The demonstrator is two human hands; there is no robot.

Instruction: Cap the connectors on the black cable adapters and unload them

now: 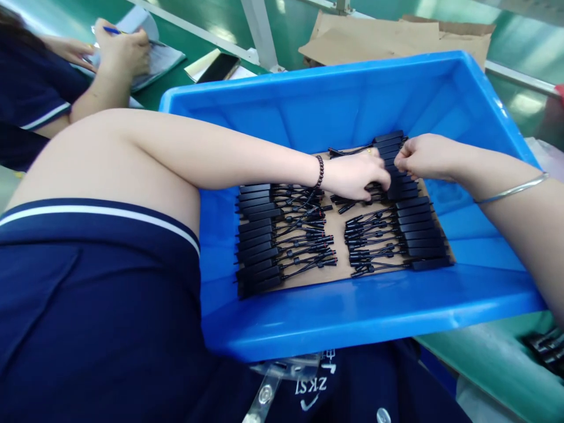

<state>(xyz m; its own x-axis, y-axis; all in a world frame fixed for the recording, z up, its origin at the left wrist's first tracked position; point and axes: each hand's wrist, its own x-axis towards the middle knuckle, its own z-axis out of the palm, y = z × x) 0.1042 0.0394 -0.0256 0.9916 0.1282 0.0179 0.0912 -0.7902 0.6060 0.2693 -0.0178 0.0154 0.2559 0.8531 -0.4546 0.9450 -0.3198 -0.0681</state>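
A large blue bin [308, 323] holds rows of black cabled modules [259, 235] on brown cardboard [341, 247]. The modules form a left column and a right column [420, 229], their cables pointing toward the middle. My left hand [352, 174] reaches in over the cables of the right column's upper part, fingers bent down; what is under its fingertips is partly hidden. Beside it, my right hand [418, 157] is closed in a pinch at the upper modules of the right column. Whatever lies between its fingertips is too small to make out.
At the upper left, another person's hand [127, 50] holds a blue pen over papers [165, 64]. A phone [219, 67] lies on a notebook beyond the bin. Brown cardboard [374, 41] is behind the bin, and more black parts [546, 349] are at the lower right.
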